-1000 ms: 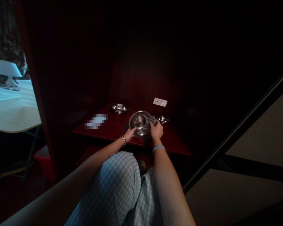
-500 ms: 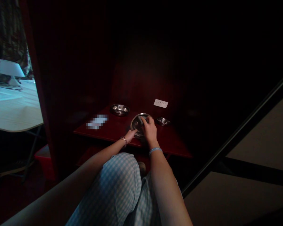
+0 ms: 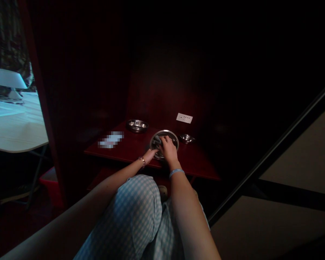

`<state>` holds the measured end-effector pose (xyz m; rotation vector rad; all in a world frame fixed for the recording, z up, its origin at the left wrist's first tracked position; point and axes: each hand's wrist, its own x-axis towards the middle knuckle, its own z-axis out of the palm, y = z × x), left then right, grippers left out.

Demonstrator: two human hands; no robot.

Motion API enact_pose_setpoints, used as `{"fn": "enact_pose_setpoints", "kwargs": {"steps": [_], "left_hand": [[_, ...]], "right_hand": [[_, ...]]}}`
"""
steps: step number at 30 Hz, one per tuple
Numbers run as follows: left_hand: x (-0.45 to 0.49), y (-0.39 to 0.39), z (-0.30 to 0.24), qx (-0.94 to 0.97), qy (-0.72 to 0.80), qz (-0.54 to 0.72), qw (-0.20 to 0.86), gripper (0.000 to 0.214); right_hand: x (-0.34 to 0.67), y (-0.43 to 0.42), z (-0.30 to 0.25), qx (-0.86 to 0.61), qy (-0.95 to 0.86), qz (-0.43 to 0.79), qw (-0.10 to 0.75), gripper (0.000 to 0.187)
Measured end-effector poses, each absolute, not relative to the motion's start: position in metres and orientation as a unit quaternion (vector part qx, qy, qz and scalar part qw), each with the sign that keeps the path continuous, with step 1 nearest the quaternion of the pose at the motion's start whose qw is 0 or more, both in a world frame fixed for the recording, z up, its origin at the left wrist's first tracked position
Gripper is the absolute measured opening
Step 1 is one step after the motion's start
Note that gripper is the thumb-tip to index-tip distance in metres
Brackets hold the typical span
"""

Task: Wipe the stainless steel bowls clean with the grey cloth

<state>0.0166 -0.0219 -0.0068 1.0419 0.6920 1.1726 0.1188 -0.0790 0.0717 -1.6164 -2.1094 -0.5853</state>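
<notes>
A shiny metal bowl (image 3: 176, 138) is tilted towards me above the front of the dark red desk (image 3: 124, 153). My left hand (image 3: 149, 156) grips its lower left rim, thumb over the edge; the other fingers are hidden behind it. Inside the bowl, my right hand (image 3: 169, 148) has its fingers closed on a small grey cloth (image 3: 157, 138), pressed to the inner surface. Its exact material is too small to make out. On the desk behind, to the left, sit stacked metal bowls (image 3: 137, 126), and a smaller metal bowl (image 3: 187, 138) rests to the right.
A blurred-out pale item (image 3: 111, 140) lies on the desk's left side. Behind the desk is a white wall socket (image 3: 184, 118). My checked-clothed knee (image 3: 141, 195) is just below the desk edge. Leftward, a lamp (image 3: 11, 80) stands on a pale table (image 3: 21, 133).
My right hand has shifted the grey cloth leftward and slightly down within the bowl. The left hand keeps its hold on the rim, and the bowl stays in nearly the same place.
</notes>
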Motion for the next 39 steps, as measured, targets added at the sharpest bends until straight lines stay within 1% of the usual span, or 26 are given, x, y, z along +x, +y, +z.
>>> {"fn": "enact_pose_setpoints", "kwargs": {"steps": [3, 6, 9, 17, 24, 29, 32, 35, 39], "left_hand": [[0.017, -0.021, -0.007, 0.441, 0.335, 0.523, 0.648, 0.006], [0.017, -0.019, -0.008, 0.441, 0.345, 0.523, 0.642, 0.006], [0.018, -0.017, -0.010, 0.452, 0.350, 0.520, 0.635, 0.004], [0.017, -0.015, -0.008, 0.478, 0.349, 0.504, 0.629, 0.005], [0.014, -0.020, -0.003, 0.484, 0.349, 0.512, 0.617, 0.009], [0.013, -0.020, -0.003, 0.481, 0.323, 0.518, 0.630, 0.010], [0.014, -0.019, -0.005, 0.475, 0.315, 0.517, 0.638, 0.009], [0.014, -0.018, -0.008, 0.462, 0.329, 0.510, 0.647, 0.006], [0.015, -0.017, -0.010, 0.440, 0.351, 0.508, 0.653, 0.005]], "right_hand": [[0.113, -0.077, 0.069, -0.573, -0.779, -0.180, 0.182, 0.040], [0.112, -0.076, 0.067, -0.579, -0.779, -0.164, 0.175, 0.041], [0.115, -0.077, 0.068, -0.584, -0.779, -0.165, 0.155, 0.041], [0.121, -0.086, 0.075, -0.593, -0.779, -0.192, 0.059, 0.038], [0.123, -0.088, 0.077, -0.623, -0.756, -0.194, 0.050, 0.040], [0.126, -0.087, 0.078, -0.656, -0.722, -0.199, 0.093, 0.040], [0.129, -0.086, 0.079, -0.663, -0.710, -0.191, 0.140, 0.045], [0.132, -0.086, 0.080, -0.649, -0.699, -0.185, 0.236, 0.053], [0.138, -0.088, 0.083, -0.622, -0.668, -0.163, 0.375, 0.053]]}}
